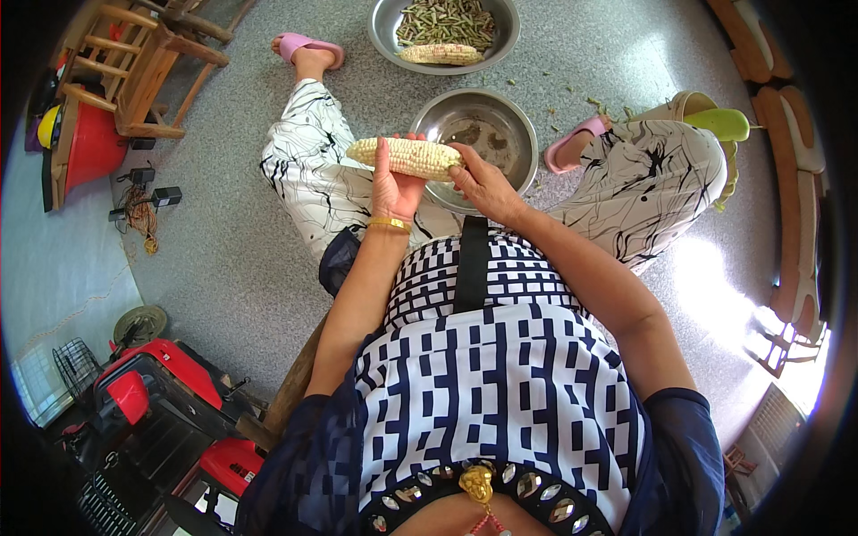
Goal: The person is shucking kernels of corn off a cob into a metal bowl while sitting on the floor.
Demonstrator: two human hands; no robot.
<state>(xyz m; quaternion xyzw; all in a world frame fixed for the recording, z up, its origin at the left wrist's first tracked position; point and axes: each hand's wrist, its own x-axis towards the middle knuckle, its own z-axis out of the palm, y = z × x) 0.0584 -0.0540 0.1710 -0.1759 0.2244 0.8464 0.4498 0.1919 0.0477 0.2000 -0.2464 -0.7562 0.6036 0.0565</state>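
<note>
My left hand (400,191) cradles a pale, husked ear of corn (402,155) from below, its thumb up along the near side. At the cob's right end, the fingers of my right hand (486,184) pinch the stem end. The ear lies roughly level over the left rim of a stainless steel basin (529,144), which holds a little murky water or residue on its bottom. Beyond it stands a second metal basin (380,40). Cut bean pieces (446,23) fill part of that one, and another ear of corn (441,54) rests along its near side.
Green scraps (594,102) lie on the speckled floor (241,268). To the right, a bucket (677,107) stands behind my knee, near a green object (717,124). At left are a wooden chair (144,74), a red container (97,141), adapters with cords (141,208) and a red-and-black vehicle (161,395).
</note>
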